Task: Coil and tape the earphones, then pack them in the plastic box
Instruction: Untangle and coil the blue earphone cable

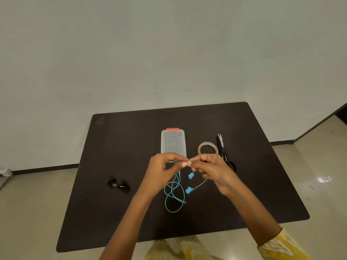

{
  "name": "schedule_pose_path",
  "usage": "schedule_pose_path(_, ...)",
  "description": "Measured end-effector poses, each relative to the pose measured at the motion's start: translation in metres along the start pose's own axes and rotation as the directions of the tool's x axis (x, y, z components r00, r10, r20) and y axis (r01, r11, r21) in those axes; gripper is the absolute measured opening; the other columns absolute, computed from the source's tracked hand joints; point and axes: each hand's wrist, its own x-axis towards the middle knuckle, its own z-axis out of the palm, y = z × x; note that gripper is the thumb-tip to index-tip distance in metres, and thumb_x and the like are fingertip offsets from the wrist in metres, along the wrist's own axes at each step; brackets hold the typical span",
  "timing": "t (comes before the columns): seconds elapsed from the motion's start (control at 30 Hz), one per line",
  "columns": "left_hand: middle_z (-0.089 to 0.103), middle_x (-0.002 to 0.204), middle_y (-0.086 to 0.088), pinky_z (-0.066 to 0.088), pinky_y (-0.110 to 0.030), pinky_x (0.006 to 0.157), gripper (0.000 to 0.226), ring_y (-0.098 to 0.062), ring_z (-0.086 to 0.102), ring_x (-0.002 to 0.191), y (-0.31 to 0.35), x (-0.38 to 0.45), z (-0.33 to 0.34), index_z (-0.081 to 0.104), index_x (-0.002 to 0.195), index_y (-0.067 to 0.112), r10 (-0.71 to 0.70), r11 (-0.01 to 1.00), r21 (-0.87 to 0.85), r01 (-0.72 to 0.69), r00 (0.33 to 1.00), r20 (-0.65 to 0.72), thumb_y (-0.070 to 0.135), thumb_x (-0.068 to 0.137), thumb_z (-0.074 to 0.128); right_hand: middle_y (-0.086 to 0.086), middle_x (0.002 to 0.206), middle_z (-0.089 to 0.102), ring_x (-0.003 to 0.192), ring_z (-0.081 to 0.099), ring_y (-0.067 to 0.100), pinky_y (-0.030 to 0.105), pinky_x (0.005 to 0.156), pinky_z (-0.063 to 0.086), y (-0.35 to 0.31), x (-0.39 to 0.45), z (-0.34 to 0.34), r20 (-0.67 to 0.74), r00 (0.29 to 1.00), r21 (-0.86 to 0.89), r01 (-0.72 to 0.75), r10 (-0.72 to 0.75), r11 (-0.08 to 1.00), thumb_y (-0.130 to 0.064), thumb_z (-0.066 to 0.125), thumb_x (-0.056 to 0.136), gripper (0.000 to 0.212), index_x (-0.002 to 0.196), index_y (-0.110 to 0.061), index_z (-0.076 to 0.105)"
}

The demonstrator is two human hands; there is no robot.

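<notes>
Both hands meet above the dark desk (244,184): left hand (161,173) and right hand (210,169) each pinch the thin blue earphones (173,196), whose cord dangles in loops. Just beyond lies the clear plastic box (173,141), closed; a tape roll (207,149) and black scissors (224,149) sit right.

Standing against a plain, pale grey-green painted wall (169,49), with a dark skirting strip (45,168) running along its foot. Filling the middle of the view: a dark brown, matte, rectangular tabletop (131,212) with rounded corners. Spreading around it, a glossy beige tiled floor (309,166), catching a bright patch of reflected light (324,179) at the right. Opening at the far right, a dark-edged gap (340,114) in the wall.
</notes>
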Motion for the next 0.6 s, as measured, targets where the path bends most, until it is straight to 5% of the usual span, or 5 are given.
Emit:
schedule_pose_path(0.1,0.075,0.086,0.002,0.055,-0.037,0.085,0.009,-0.011,0.069,0.087,0.000,0.001,-0.004,0.077,0.089,0.014,-0.032,0.999,0.014,0.032,0.999,-0.010,0.014,0.081,0.072,-0.005,0.063,0.065,0.051,0.049,-0.001,0.012,0.049,0.039,0.004,-0.002,-0.001,0.018,0.999,-0.023,0.027,-0.026,0.999,-0.021,0.075,0.078,0.013,0.087,-0.011,0.074)
schedule_pose_path(0.3,0.069,0.076,0.006,0.047,-0.015,0.070,0.010,-0.005,0.064,0.076,-0.005,0.002,-0.029,0.078,0.088,0.016,0.059,0.985,0.171,-0.024,0.978,-0.201,0.014,0.079,0.074,-0.008,0.075,0.073,0.069,0.065,-0.002,0.007,0.059,0.047,0.014,-0.003,-0.027,-0.046,0.984,-0.193,0.163,-0.175,0.968,-0.016,0.076,0.076,0.006,0.082,-0.017,0.077)
schedule_pose_path(0.6,0.071,0.077,0.004,0.047,-0.021,0.075,0.009,-0.013,0.062,0.081,-0.026,0.004,-0.043,0.077,0.087,0.017,0.086,0.966,0.260,-0.009,0.953,-0.289,0.013,0.080,0.073,-0.006,0.087,0.071,0.085,0.067,0.008,0.019,0.077,0.054,0.035,0.007,-0.049,-0.102,0.952,-0.515,0.199,-0.290,0.834,-0.016,0.074,0.079,0.010,0.088,-0.020,0.075)
